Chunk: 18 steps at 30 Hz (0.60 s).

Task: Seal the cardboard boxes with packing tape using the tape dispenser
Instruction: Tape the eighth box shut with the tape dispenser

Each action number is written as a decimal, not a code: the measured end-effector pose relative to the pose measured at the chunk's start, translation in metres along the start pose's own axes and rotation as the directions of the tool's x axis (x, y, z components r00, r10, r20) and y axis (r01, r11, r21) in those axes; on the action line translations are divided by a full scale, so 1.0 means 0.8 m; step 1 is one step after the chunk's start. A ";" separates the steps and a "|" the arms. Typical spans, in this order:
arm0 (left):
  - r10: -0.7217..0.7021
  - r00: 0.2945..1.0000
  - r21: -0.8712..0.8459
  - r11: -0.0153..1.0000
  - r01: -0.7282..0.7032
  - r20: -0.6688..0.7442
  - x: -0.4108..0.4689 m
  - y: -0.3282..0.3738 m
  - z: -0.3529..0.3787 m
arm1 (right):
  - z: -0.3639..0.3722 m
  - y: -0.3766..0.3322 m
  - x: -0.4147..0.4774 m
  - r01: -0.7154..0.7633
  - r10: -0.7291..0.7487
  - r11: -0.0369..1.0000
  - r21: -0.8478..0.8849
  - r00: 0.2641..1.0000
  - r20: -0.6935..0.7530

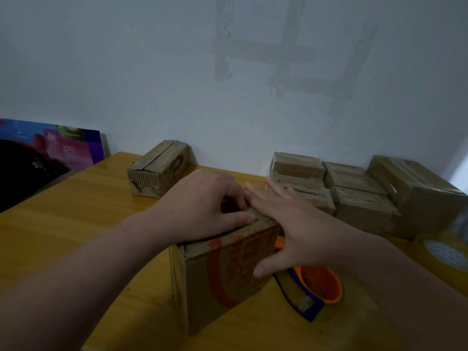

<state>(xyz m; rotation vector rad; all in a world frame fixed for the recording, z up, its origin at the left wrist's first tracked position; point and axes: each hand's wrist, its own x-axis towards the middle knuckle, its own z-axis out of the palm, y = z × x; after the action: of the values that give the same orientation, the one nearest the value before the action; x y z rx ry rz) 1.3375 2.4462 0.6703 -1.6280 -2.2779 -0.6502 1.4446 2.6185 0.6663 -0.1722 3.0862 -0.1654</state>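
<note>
A cardboard box (222, 277) with red print stands on the yellow wooden table (63, 224) in front of me. My left hand (200, 201) lies on the box's top with its fingers curled down on the flaps. My right hand (291, 221) presses flat on the top's right edge, fingers straight and thumb down the side. An orange and blue tape dispenser (314, 290) lies on the table just right of the box, untouched.
A small cardboard box (158, 168) stands at the back left by the wall. Several cardboard boxes (354, 188) are stacked at the back right. A tape roll (443, 252) sits at the right edge. A colourful package (71, 145) leans at far left.
</note>
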 end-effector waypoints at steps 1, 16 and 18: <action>0.010 1.000 -0.015 1.000 -0.010 0.002 0.000 -0.001 -0.001 | -0.003 0.000 -0.001 -0.017 0.017 1.000 0.013 1.000 0.000; -0.044 0.992 -0.045 0.998 0.049 0.118 0.004 -0.003 0.002 | 0.018 -0.008 -0.009 0.001 0.006 0.999 0.037 0.983 -0.183; -0.054 0.991 -0.058 0.996 0.062 0.126 0.004 -0.003 0.002 | 0.021 -0.011 -0.015 -0.002 0.013 0.998 0.056 0.978 -0.208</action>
<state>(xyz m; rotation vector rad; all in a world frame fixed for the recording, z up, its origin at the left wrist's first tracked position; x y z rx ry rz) 1.3343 2.4490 0.6702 -1.6799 -2.4241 -0.6562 1.4586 2.6095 0.6513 -0.1501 3.2847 -0.2872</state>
